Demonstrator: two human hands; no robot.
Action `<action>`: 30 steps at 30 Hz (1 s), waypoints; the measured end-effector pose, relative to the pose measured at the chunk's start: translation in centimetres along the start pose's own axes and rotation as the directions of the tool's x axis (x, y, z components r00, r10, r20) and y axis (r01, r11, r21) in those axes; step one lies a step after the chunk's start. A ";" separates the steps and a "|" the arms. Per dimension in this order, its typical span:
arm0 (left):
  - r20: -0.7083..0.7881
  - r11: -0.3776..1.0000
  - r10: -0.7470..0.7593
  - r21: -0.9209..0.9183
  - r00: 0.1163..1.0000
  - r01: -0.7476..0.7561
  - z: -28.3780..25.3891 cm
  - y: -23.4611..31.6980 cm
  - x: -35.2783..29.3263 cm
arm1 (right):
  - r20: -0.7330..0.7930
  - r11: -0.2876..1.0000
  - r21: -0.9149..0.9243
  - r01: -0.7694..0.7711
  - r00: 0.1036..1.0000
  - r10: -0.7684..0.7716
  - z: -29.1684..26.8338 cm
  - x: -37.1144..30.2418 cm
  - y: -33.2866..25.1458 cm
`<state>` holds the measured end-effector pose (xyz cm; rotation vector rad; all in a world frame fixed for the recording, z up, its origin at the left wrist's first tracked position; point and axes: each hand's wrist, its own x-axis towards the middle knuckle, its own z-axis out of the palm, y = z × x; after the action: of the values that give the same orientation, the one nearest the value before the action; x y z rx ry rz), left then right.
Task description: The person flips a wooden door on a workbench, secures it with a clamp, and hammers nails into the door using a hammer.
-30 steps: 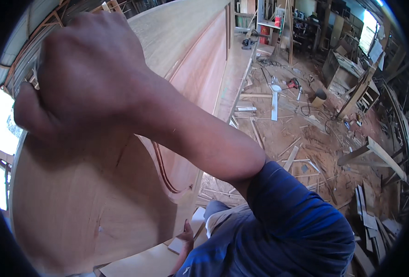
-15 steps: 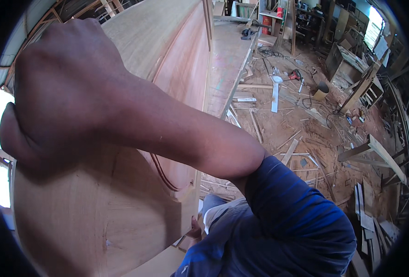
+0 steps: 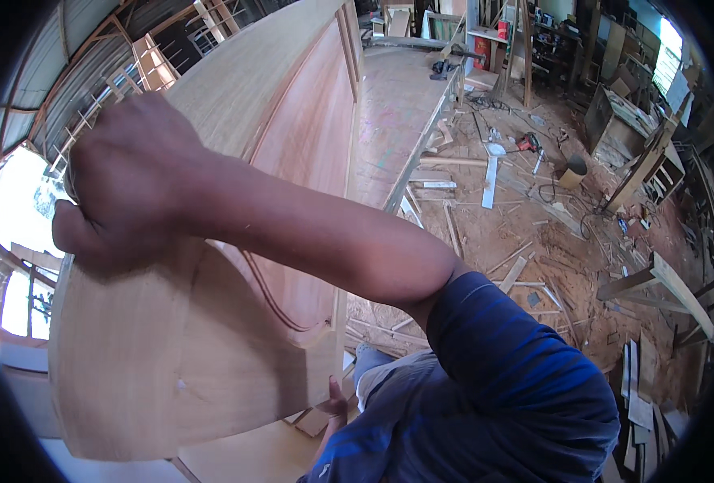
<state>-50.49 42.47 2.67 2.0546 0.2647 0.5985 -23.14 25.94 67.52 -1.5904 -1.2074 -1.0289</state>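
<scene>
Okay, right hand [image 3: 135, 181]: clenched, seemingly on the outer edge of the wooden panel [image 3: 123, 354]; fingertips hidden. Our arm crosses the panel because that edge lies to our left.
Left hand [image 3: 335, 400]: low at the near corner, thumb upright against it. We can't tell if it grips; probably a brace opposite the right hand.
Wooden panel: right before us, tilted, reddish curved inset [image 3: 304, 201] in view.
Pale board [image 3: 244, 459]: below the panel's near end; contact unclear.
Workbench [image 3: 393, 121]: beyond the inset; dark tool [image 3: 443, 70] near its far end, maybe parked clear of our work.
Red power tool [image 3: 527, 142]: on the littered floor [image 3: 566, 322], well apart from us.
</scene>
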 end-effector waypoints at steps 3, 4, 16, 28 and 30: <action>0.059 0.987 -0.154 -0.036 0.986 0.157 -1.7 2.1 -0.3 | 0.062 1.000 0.026 -0.016 0.998 0.014 0.4 0.2 0.3; 0.132 0.964 -0.251 -0.054 0.959 0.260 -2.1 3.6 0.6 | 0.110 1.000 -0.001 -0.029 0.993 0.029 -0.1 0.2 0.7; 0.340 0.869 -0.487 0.097 0.805 0.485 -5.6 3.5 5.7 | 0.120 0.998 0.047 -0.050 0.992 0.044 -4.2 -1.2 0.0; 0.168 0.866 -0.471 -0.096 0.866 0.490 -3.7 2.6 3.8 | -0.008 0.996 0.065 -0.055 0.998 0.055 -4.6 -1.8 0.5; 0.146 0.854 -0.496 -0.095 0.856 0.511 -4.5 2.8 1.9 | 0.073 0.996 0.049 -0.081 0.994 0.077 -6.4 -1.8 0.5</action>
<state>-51.28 45.09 7.57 1.7815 0.6552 0.1619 -23.68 19.31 67.60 -1.6326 -1.1998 -0.8903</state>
